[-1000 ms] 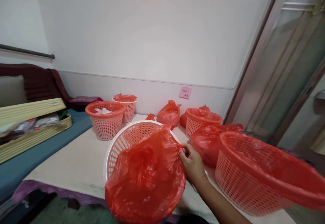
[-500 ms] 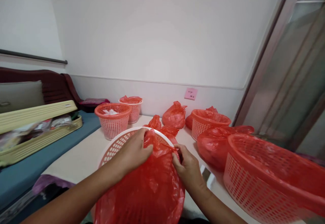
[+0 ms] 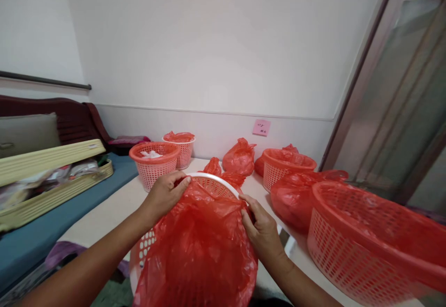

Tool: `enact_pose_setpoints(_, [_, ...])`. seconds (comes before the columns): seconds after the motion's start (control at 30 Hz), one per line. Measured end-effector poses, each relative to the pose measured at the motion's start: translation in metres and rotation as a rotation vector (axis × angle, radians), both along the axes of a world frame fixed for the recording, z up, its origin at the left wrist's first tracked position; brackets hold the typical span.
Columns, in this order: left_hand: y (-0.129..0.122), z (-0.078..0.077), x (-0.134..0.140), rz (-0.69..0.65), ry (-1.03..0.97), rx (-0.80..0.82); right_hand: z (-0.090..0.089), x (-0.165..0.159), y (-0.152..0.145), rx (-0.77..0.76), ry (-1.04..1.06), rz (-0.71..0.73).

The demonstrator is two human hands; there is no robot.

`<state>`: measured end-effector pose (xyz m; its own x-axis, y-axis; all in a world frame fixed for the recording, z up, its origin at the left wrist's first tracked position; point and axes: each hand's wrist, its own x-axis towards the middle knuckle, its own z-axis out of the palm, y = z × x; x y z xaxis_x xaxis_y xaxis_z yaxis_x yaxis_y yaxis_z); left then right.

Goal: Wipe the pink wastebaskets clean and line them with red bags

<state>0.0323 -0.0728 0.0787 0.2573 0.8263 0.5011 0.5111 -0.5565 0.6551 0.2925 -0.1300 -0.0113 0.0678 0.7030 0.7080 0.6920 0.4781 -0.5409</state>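
Item: white-rimmed basket (image 3: 209,182), tilted at the worktop's (image 3: 114,209) near edge, red plastic bag (image 3: 202,251) draped over its mouth. Change — half a second ago the left hand (image 3: 166,193) pressed the bag's top centre; it now sits further left, grip curled over rim and film together. Right hand (image 3: 261,228) stays at the right rim, grip pinching bag edge. Judgement — the liner is being spread around the rim, not yet seated. Larger red basket (image 3: 365,246) just right.

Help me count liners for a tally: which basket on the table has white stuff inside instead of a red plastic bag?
The round orange mesh basket at the far left, beside the white-rimmed one; the others show red bags.
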Motion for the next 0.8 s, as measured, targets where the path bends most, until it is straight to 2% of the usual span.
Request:
enact_pose_setpoints(0.1, [0.006,0.006,-0.001,0.024,0.083,0.128,0.001,-0.002,-0.002,-0.036,0.017,-0.022])
enact_pose_setpoints(0.2, [0.018,0.006,-0.001,0.049,0.107,0.175,0.003,-0.004,-0.004,-0.091,0.046,-0.044])
enact_pose_setpoints(0.47, [0.042,-0.013,0.001,0.179,-0.015,0.046,0.007,-0.001,-0.005,-0.179,0.074,-0.002])
enact_pose_setpoints(0.57, [0.041,-0.012,0.003,0.191,-0.032,0.034,0.011,0.001,0.000,-0.237,0.170,0.029])
enact_pose_setpoints(0.8, [0.034,-0.006,0.013,0.113,-0.005,0.001,0.019,0.002,0.019,-0.259,0.403,0.081])
